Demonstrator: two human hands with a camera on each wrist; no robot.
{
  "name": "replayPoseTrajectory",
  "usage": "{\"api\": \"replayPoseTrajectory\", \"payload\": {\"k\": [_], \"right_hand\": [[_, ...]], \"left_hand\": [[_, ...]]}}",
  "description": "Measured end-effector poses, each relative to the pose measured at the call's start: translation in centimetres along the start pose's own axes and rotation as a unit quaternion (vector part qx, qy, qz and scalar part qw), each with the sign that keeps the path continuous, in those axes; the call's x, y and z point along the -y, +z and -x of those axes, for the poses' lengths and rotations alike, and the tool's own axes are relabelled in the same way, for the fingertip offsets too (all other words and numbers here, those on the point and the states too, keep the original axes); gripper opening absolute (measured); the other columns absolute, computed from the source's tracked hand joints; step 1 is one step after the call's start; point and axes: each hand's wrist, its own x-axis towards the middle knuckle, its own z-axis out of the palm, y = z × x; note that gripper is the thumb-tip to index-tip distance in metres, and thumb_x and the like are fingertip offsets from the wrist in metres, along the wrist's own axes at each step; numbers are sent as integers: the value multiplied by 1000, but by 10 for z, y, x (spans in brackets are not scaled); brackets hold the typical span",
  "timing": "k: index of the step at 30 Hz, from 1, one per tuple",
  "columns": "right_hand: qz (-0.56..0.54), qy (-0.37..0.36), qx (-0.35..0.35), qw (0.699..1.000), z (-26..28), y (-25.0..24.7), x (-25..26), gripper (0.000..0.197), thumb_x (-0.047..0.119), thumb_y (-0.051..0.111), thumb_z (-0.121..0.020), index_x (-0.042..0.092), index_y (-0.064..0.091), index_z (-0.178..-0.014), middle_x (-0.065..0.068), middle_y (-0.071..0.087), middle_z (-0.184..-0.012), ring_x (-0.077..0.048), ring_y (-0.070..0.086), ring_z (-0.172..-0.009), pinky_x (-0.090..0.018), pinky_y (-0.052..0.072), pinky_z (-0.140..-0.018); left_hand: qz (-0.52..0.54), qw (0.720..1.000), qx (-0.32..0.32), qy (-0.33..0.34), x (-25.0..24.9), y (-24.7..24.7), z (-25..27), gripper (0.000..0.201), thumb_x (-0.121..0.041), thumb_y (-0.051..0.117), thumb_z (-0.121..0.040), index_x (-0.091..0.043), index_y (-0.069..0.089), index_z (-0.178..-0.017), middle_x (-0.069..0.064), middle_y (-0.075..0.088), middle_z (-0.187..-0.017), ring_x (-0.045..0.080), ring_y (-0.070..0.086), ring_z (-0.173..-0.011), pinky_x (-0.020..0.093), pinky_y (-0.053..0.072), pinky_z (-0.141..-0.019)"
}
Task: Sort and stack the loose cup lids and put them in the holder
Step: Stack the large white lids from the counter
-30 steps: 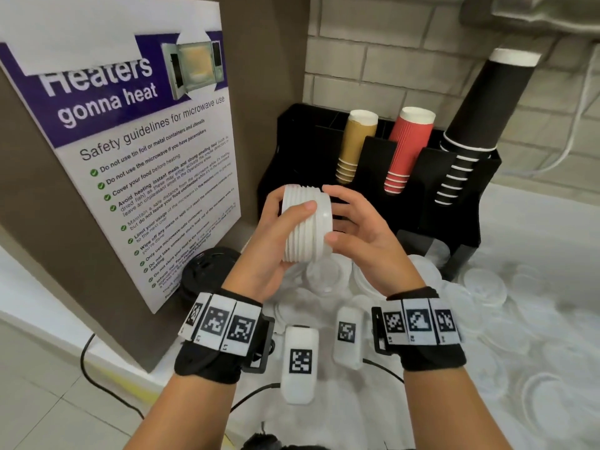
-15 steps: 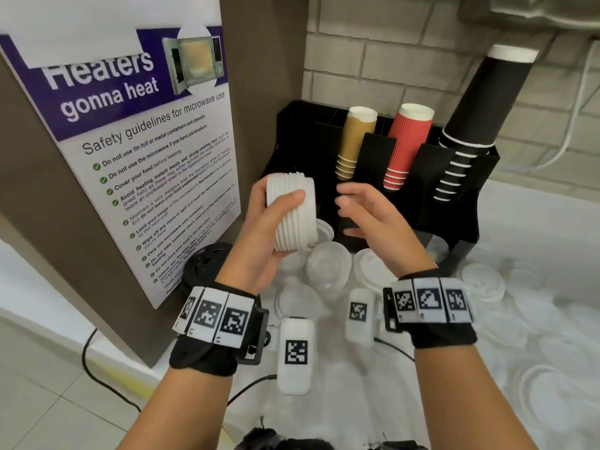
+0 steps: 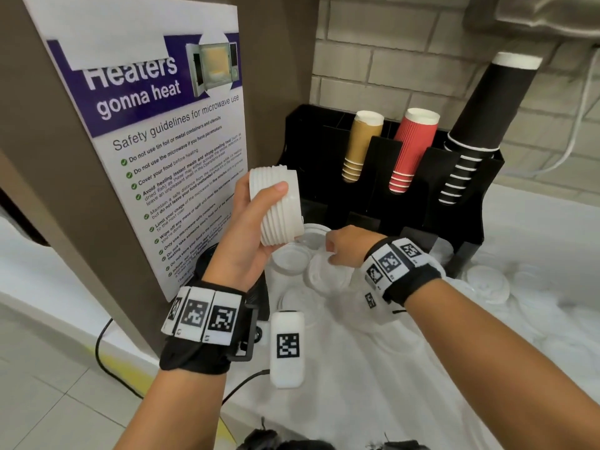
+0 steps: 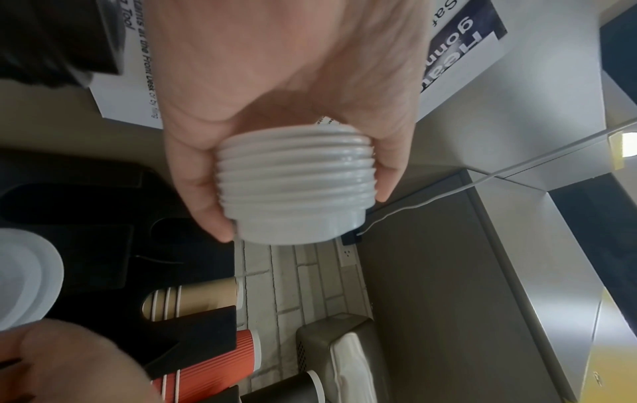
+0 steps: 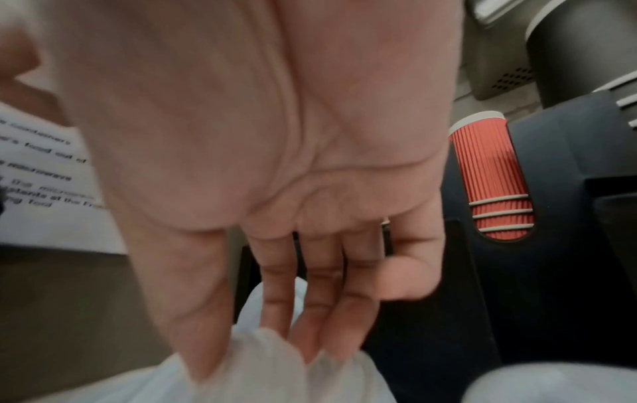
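At 12 o'clock, holder (image 3: 383, 203) waits. Left hand (image 3: 250, 235) grips nested lid stack (image 3: 277, 207), keeping it aligned; right hand (image 3: 345, 248), fingers extended, touches loose lid (image 3: 324, 274) on worktop (image 3: 454, 368).

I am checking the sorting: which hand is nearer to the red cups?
Right. The right hand reaches down to loose lids below the red cups; the left hand holds the lid stack farther left.

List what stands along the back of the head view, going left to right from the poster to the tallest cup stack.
Microwave safety poster → tan cup stack → red cup stack → black cup stack. The three stacks sit upside down in the black holder.
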Motion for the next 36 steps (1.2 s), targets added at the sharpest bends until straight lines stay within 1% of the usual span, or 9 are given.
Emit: {"api": "replayPoseTrajectory", "payload": {"k": [6, 9, 16, 19, 23, 25, 28, 32, 36], "right_hand": [[-206, -18, -39, 977, -1, -24, 7, 34, 38, 56, -93, 16, 54, -119, -6, 65, -98, -21, 64, -89, -30, 54, -73], [-113, -5, -91, 989, -4, -26, 5, 37, 34, 53, -95, 12, 53, -125, -9, 60, -118, -24, 59, -103, -32, 50, -85], [39, 26, 92, 995, -10, -1, 5, 97, 39, 84, -66, 30, 29, -145, -10, 42, -131, -31, 53, -114, -38, 51, -85], [67, 22, 101, 992, -13, 5, 9, 94, 33, 82, -68, 33, 27, -144, -13, 37, -130, -34, 53, -110, -39, 53, -79], [-1, 9, 65, 998, -10, -6, 1, 82, 28, 79, -70, 31, 35, -139, -6, 49, -112, -24, 55, -90, -32, 50, -64], [-40, -14, 59, 997, -9, -14, -1, 83, 28, 81, -68, 33, 36, -139, -4, 55, -114, -20, 56, -94, -32, 52, -70], [-97, -37, 56, 993, -9, -24, 1, 95, 35, 85, -64, 34, 32, -143, -1, 52, -130, -21, 52, -116, -33, 48, -93], [-15, -6, 81, 997, -19, -17, -2, 94, 27, 86, -65, 24, 35, -144, -6, 48, -137, -25, 51, -120, -31, 48, -85], [41, 15, 105, 993, -24, 4, -5, 102, 27, 89, -59, 35, 32, -143, -7, 37, -134, -33, 49, -118, -44, 53, -89]], "left_hand": [[-11, 1000, -10, -8, -2, 0, 1, 69, -37, 67, -73, -25, 45, -137, 3, 60, -117, 17, 62, -101, 40, 56, -77], [-9, 1000, -7, -14, -3, 0, 1, 69, -37, 67, -73, -25, 45, -137, 3, 59, -119, 18, 61, -103, 38, 56, -75], [-2, 1000, -5, -23, -2, 0, 0, 74, -38, 73, -68, -26, 47, -136, 6, 58, -126, 21, 60, -109, 49, 52, -91], [0, 1000, -6, -23, -2, 1, -1, 68, -36, 68, -73, -24, 46, -137, 7, 57, -127, 22, 59, -110, 47, 53, -90], [1, 1000, -6, -24, -4, 0, -2, 70, -36, 68, -73, -22, 46, -138, 6, 59, -123, 19, 61, -105, 43, 55, -83], [-2, 1000, -6, -23, -5, -1, -2, 75, -38, 70, -71, -20, 45, -139, 6, 59, -121, 18, 62, -102, 39, 57, -78], [-7, 1000, -7, -20, -7, 0, -3, 88, -44, 74, -61, -20, 45, -139, 6, 60, -119, 19, 63, -101, 39, 56, -75], [-5, 1000, -3, -25, -6, 1, -2, 82, -42, 73, -65, -21, 45, -140, 9, 57, -128, 22, 60, -107, 39, 56, -76], [4, 1000, -5, -29, -5, 1, -2, 72, -37, 67, -73, -21, 45, -139, 7, 58, -124, 20, 60, -104, 37, 56, -74]]}}
